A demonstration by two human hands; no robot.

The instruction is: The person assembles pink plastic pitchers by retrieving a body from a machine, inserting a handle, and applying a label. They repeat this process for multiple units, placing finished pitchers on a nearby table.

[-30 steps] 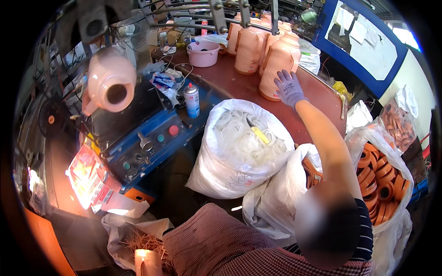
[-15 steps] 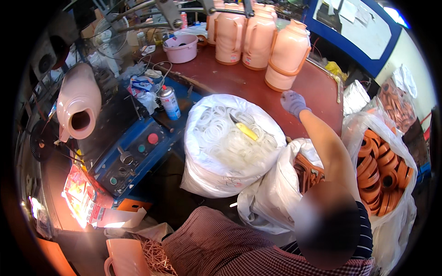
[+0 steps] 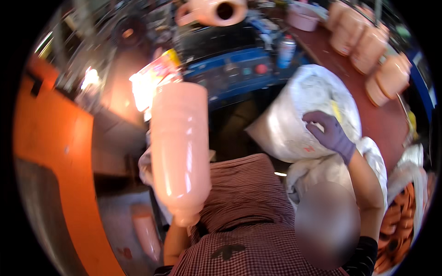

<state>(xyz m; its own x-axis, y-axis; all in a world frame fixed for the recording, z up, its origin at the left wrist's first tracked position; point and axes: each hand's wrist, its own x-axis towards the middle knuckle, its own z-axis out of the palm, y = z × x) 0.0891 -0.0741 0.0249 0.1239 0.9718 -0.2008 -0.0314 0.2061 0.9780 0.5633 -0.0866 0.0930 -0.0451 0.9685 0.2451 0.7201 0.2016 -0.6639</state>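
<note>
A pink thermos jug shell (image 3: 180, 142) is held in front of my lap with its flat base up and its narrow neck down. My left forearm (image 3: 176, 241) reaches up to that neck. Most of my left hand is hidden behind the shell, but it bears the jug. In a purple-grey glove, my right hand (image 3: 329, 131) hovers over the near rim of a white sack (image 3: 276, 133), thumb and fingers apart and nothing visible between them. Pale clear rings fill the sack, and a yellow-handled tool (image 3: 335, 110) lies on them.
Several pink jugs (image 3: 361, 46) stand on the red-brown table (image 3: 386, 124). A blue control panel (image 3: 230, 73) with a spray can (image 3: 286, 51) is ahead. Another jug (image 3: 225, 11) lies above it. An orange frame (image 3: 50, 138) stands left. Brown-orange parts (image 3: 396, 221) fill a bag at right.
The view has swung left. My right hand has come back from beside the banded jug on the table to the sack of rings. The jug shell at lower left is now raised before me.
</note>
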